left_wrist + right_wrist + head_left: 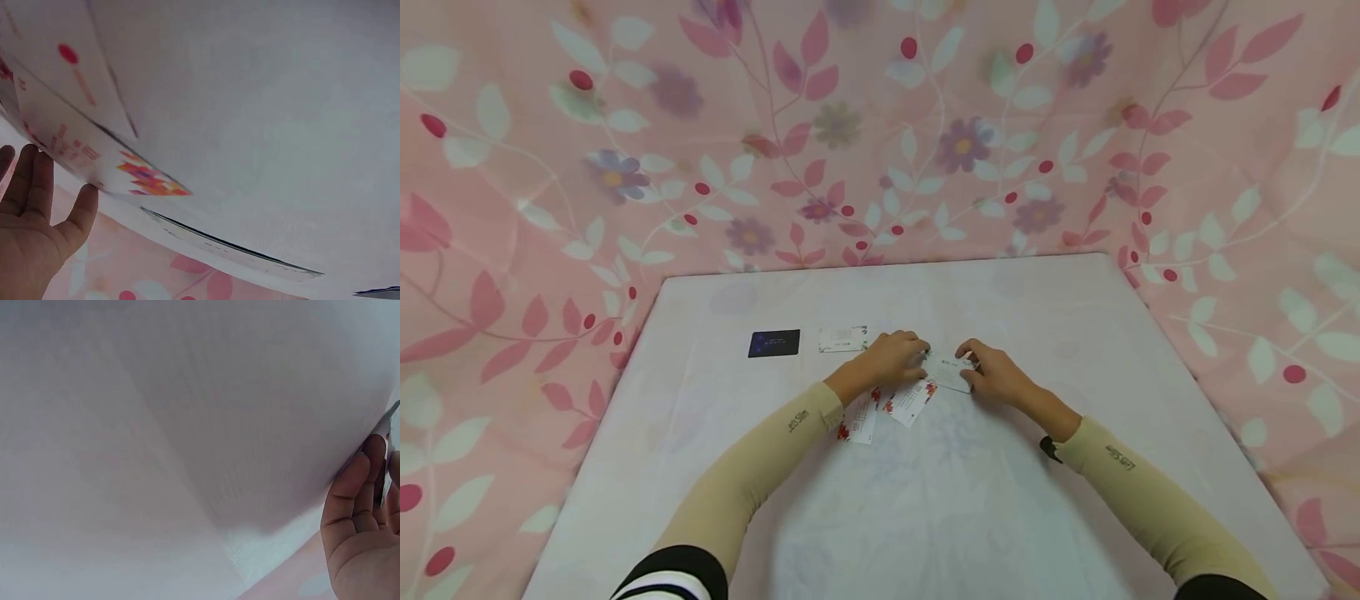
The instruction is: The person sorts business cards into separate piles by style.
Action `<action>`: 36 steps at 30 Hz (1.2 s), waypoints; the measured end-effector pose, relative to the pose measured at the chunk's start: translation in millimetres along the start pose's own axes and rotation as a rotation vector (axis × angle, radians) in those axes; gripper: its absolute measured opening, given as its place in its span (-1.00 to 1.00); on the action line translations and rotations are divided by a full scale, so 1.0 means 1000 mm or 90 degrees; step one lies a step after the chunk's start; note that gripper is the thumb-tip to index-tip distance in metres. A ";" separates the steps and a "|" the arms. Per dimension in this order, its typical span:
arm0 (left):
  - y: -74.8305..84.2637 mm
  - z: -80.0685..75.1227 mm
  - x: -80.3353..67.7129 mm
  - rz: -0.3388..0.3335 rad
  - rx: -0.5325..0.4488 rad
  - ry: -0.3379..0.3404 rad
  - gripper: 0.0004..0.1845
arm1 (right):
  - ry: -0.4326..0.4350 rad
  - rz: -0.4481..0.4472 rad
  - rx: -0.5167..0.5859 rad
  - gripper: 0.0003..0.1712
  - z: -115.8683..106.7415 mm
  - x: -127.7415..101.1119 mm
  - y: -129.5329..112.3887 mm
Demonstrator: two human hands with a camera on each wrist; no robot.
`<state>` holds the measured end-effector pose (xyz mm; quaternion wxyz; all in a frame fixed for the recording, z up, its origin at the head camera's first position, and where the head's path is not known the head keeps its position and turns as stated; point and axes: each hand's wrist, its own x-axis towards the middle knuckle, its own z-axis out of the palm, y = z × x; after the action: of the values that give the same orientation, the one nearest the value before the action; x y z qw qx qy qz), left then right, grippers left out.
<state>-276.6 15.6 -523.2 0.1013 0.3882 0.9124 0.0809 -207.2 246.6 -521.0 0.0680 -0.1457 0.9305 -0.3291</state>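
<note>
Between the two hands a pale card with small print lies over the middle of the table. My right hand pinches its right end; in the right wrist view a thin card edge shows between the fingers and thumb. My left hand is at the card's left end, fingertips low and thumb apart from the fingers. Two white cards with red flowers lie just below the hands: one under the pale card's near edge, the other partly hidden by the left wrist.
A black card and a white card with a leafy border lie in a row farther back on the left. A white cloth covers the table. Pink floral fabric hangs behind and at both sides.
</note>
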 end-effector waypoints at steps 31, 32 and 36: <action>0.004 -0.016 -0.017 -0.007 -0.068 -0.086 -0.38 | -0.011 -0.005 0.016 -0.72 -0.007 0.001 -0.004; 0.004 -0.016 -0.017 -0.007 -0.065 -0.083 -0.36 | -0.006 -0.007 0.020 -0.73 -0.008 0.001 -0.005; 0.003 -0.018 -0.017 0.003 -0.038 -0.059 -0.27 | 0.012 -0.006 0.051 -0.74 -0.008 0.006 -0.006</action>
<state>-267.4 4.5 -502.7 0.1549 0.3909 0.9029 0.0898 -213.2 244.6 -511.1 0.0630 -0.1443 0.9164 -0.3679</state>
